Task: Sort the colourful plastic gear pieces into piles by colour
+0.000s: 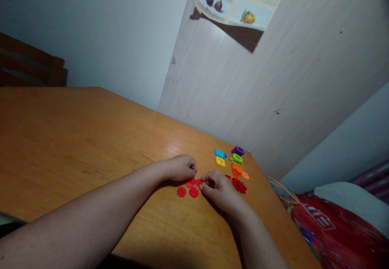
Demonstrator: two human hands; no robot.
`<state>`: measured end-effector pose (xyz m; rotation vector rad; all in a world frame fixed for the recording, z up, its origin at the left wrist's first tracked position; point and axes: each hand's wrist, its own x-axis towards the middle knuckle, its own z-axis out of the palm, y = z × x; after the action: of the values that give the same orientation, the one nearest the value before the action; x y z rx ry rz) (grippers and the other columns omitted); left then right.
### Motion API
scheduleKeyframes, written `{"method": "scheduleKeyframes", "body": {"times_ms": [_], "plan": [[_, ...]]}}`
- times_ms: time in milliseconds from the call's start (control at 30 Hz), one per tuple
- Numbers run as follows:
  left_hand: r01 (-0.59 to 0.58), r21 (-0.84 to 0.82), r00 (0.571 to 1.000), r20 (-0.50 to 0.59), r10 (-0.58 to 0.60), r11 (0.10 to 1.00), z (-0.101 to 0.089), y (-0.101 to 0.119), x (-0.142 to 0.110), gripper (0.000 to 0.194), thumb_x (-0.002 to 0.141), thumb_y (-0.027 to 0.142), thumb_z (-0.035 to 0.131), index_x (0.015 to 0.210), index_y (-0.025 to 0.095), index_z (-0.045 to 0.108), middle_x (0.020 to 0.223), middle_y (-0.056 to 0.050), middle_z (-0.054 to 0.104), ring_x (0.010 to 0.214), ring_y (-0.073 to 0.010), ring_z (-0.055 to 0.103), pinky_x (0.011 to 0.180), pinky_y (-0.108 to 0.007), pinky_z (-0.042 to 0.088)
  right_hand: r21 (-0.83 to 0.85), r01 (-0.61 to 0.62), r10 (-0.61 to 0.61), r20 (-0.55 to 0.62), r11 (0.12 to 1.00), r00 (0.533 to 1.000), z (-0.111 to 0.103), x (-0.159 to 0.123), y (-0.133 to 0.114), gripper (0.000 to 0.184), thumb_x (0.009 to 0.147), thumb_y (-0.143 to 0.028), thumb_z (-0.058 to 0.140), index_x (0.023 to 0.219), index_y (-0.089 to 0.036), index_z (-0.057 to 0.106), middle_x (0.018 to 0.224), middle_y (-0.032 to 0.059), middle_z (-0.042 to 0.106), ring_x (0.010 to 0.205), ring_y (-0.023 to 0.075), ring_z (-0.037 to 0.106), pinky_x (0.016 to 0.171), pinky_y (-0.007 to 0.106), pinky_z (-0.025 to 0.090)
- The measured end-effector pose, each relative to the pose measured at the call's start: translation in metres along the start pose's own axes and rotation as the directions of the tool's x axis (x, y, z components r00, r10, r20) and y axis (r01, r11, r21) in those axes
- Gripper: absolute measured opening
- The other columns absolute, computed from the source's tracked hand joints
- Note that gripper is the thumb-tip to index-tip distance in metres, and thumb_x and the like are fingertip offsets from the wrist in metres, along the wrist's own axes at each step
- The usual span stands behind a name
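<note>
Red notched plastic discs (193, 192) lie in a small cluster on the wooden table, two of them separate at the front. Over the cluster's far side is my left hand (182, 167), fingers curled closed, its fingertips down by the red pieces; what they hold, if anything, is hidden. My right hand (217, 186) comes in from the right, with thumb and forefinger closing at the edge of a red disc (199, 182). Beside that hand sits a stack of darker red pieces (239, 185).
Farther back are orange (237, 169), yellow (220, 162), blue (220, 153), green (236, 158) and purple (238, 150) pieces in groups. The wooden table (91, 139) meets the wall behind. A red bag (328, 224) lies beyond the right edge; a chair (30, 64) stands far left.
</note>
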<state>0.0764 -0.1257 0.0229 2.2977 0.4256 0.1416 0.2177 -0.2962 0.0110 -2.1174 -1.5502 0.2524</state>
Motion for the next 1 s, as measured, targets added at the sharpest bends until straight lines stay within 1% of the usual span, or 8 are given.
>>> {"method": "scheduleKeyframes", "body": {"times_ms": [267,400,533,600,767,867,933,1000], "plan": [[-0.017,0.049,0.999,-0.040,0.019,0.999,0.006,0.002,0.001,0.025,0.071,0.023,0.059,0.090,0.018,0.075,0.081,-0.002,0.072,0.073,-0.0163,0.060,0.059,-0.022,0.039,-0.012,-0.031,0.030,-0.067,0.999,0.997,0.003,0.000,-0.007,0.012,0.074,-0.022,0.066,0.085,-0.021,0.060,0.081,-0.0008,0.060,0.073,0.0147,0.053,0.061,0.025,0.036],[-0.013,0.112,0.998,-0.057,0.019,0.994,0.009,0.006,0.000,0.021,0.070,0.027,0.060,0.084,0.021,0.076,0.071,0.000,0.068,0.067,-0.0157,0.057,0.057,-0.023,0.036,0.035,-0.010,0.012,-0.067,0.999,0.998,0.007,0.000,-0.010,0.012,0.076,-0.019,0.062,0.086,-0.022,0.056,0.075,-0.0037,0.057,0.067,0.0130,0.050,0.057,0.024,0.032],[0.001,0.116,0.999,-0.052,0.005,0.993,0.011,0.010,-0.001,0.017,0.071,0.029,0.060,0.074,0.020,0.073,0.062,0.001,0.062,0.063,-0.0145,0.052,0.055,-0.023,0.033,0.078,0.029,-0.022,-0.089,0.997,0.996,0.012,0.001,-0.009,0.011,0.078,-0.017,0.059,0.086,-0.023,0.054,0.073,-0.0049,0.056,0.066,0.0127,0.050,0.058,0.024,0.034],[0.019,0.061,0.999,-0.049,-0.016,0.998,0.012,0.010,0.000,0.017,0.071,0.030,0.059,0.073,0.019,0.072,0.061,0.000,0.061,0.061,-0.0143,0.051,0.053,-0.023,0.031,0.067,0.028,-0.020,-0.107,0.997,0.994,0.011,0.002,-0.010,0.014,0.078,-0.019,0.061,0.090,-0.023,0.056,0.075,-0.0045,0.057,0.067,0.0133,0.052,0.059,0.024,0.036],[0.083,-0.184,0.994,-0.048,-0.094,0.979,0.016,0.004,0.003,0.019,0.069,0.031,0.057,0.077,0.017,0.068,0.061,0.001,0.057,0.054,-0.0123,0.046,0.048,-0.023,0.028,-0.063,0.057,-0.066,-0.163,0.996,0.984,0.002,0.000,-0.015,0.019,0.081,-0.028,0.067,0.099,-0.022,0.065,0.087,0.0002,0.062,0.077,0.0159,0.056,0.068,0.027,0.041],[0.097,-0.278,0.995,-0.009,-0.103,0.956,0.018,0.002,0.004,0.018,0.069,0.033,0.057,0.074,0.017,0.064,0.056,0.003,0.051,0.048,-0.0109,0.038,0.046,-0.024,0.025,-0.127,0.092,-0.113,-0.163,0.988,0.980,-0.002,0.000,-0.017,0.020,0.083,-0.030,0.067,0.102,-0.023,0.069,0.091,0.0022,0.064,0.083,0.0176,0.058,0.072,0.029,0.043],[0.091,-0.326,0.995,0.000,-0.096,0.941,0.019,0.002,0.005,0.018,0.070,0.034,0.058,0.073,0.017,0.062,0.055,0.004,0.049,0.047,-0.0105,0.036,0.046,-0.024,0.024,-0.145,0.110,-0.133,-0.162,0.983,0.978,-0.004,0.000,-0.015,0.020,0.084,-0.031,0.066,0.102,-0.024,0.070,0.092,0.0028,0.065,0.085,0.0184,0.059,0.073,0.029,0.043],[0.037,-0.362,0.996,-0.058,-0.062,0.931,0.019,0.006,0.005,0.019,0.072,0.036,0.060,0.073,0.017,0.061,0.058,0.003,0.051,0.050,-0.0107,0.039,0.048,-0.024,0.027,-0.130,0.095,-0.122,-0.214,0.987,0.969,-0.007,0.000,-0.009,0.020,0.084,-0.031,0.065,0.102,-0.023,0.071,0.094,0.0037,0.066,0.086,0.0189,0.060,0.074,0.029,0.044]]}}
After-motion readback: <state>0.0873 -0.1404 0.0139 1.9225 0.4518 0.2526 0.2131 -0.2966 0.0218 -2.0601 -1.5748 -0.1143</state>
